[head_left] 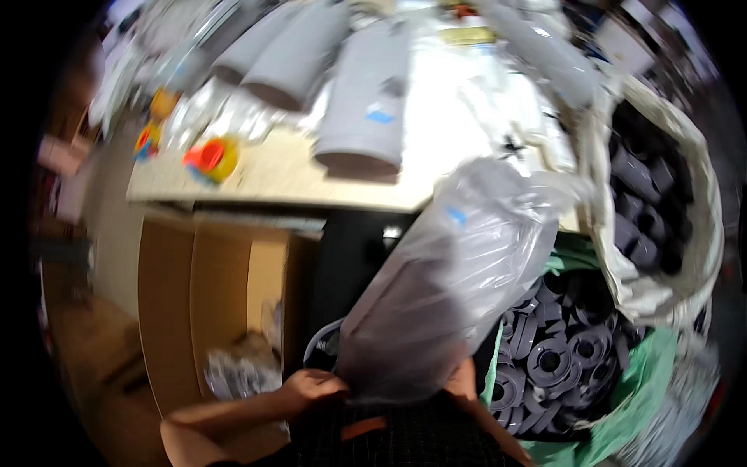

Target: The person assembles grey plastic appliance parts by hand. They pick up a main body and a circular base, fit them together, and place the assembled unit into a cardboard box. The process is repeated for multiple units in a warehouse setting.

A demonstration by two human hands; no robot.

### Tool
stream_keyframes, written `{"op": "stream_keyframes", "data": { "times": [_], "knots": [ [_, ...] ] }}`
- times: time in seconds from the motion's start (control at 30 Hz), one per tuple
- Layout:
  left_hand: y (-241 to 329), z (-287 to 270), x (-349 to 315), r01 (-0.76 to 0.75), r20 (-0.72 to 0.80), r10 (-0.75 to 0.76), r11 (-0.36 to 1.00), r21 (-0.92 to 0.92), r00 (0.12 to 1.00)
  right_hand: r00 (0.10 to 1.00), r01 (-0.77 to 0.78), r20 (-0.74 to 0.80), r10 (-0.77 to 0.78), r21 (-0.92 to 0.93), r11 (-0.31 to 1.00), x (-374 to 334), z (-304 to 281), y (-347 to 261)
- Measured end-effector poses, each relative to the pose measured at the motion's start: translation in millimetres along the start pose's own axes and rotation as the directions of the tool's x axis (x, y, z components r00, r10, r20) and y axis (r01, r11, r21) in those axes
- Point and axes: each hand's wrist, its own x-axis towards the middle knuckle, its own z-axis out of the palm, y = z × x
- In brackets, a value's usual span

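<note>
A clear plastic bag point(467, 257) with a grey cylinder inside leans diagonally across my lap, its far end resting at the table edge. My left hand point(315, 387) is closed on the bag's near left corner. At the near right corner, my right hand point(461, 380) grips the bag's edge, its fingers partly hidden by the film. A small blue patch shows through the plastic near the far end. On the table beyond lies a grey pipe point(366, 101) with a blue piece of tape on it.
An open cardboard box point(167, 311) stands at left, with clear plastic inside. At right, a green sack point(646, 389) and a white sack point(603, 179) hold grey plastic fittings. A tape dispenser point(214, 159) sits on the table point(272, 167) near further grey pipes point(299, 58).
</note>
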Motion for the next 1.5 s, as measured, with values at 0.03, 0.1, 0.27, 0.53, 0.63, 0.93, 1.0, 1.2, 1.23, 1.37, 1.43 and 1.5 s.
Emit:
{"op": "stream_keyframes", "data": {
  "times": [0.03,0.1,0.27,0.53,0.63,0.93,1.0,1.2,1.23,1.37,1.43,1.5],
  "knots": [
    [14.1,10.0,-7.9,0.145,0.1,-0.155,0.985,0.098,0.983,0.992,0.11,0.061,-0.109,-0.015,0.994,-8.6,11.5,14.2],
    [-7.0,39.6,-15.0,0.139,0.13,-0.142,0.99,0.03,0.981,0.94,-0.055,0.339,-0.024,0.221,0.974,5.7,29.9,10.6],
    [-29.8,66.9,5.0,0.052,-0.009,-0.053,0.994,-0.097,0.999,0.76,-0.611,0.593,0.267,0.51,0.606,79.7,106.5,-178.8],
    [53.6,-20.3,-3.7,0.47,-0.569,-0.606,0.793,-0.387,0.556,0.637,-0.123,0.748,-0.187,0.337,0.933,97.1,187.0,-192.8],
    [-8.2,-81.3,-8.3,0.484,-0.462,-0.73,0.682,-0.549,0.504,0.863,0.345,0.368,-0.345,0.068,0.936,141.4,152.7,-160.7],
    [-292.6,-30.8,73.0,-0.421,-0.399,-0.894,0.447,-0.789,-0.201,0.58,0.756,0.027,-0.814,-0.388,0.526,291.5,196.3,-203.7],
    [-309.6,11.1,82.6,0.193,-0.401,-0.79,0.352,-0.916,-0.463,0.666,0.714,0.135,-0.733,-0.398,0.576,313.6,171.1,-170.6],
    [-214.3,-104.8,71.2,0.296,-0.89,-0.317,0.86,-0.415,-0.329,0.455,0.83,-0.051,-0.889,-0.337,0.444,338.7,-128.9,-188.1],
    [-159.9,-130.1,87.2,0.123,-0.906,-0.335,0.919,-0.375,-0.257,0.619,0.668,-0.115,-0.777,-0.443,0.598,297.4,-174.3,-212.8],
    [28.2,-146.5,154.6,-0.156,-0.954,0.073,0.987,0.028,0.291,0.939,0.228,-0.201,-0.278,-0.24,0.944,166.5,-243.1,-282.3],
    [69.7,-130.2,165.3,-0.29,-0.818,0.456,0.883,0.368,0.35,0.887,-0.075,0.38,0.261,-0.44,0.895,225.5,-166.8,-306.7],
    [117.1,-111.3,227.7,-0.571,-0.631,0.614,0.76,0.31,0.475,0.736,0.295,0.674,0.065,-0.406,0.865,243.7,-143.0,-237.1]
  ]
}}
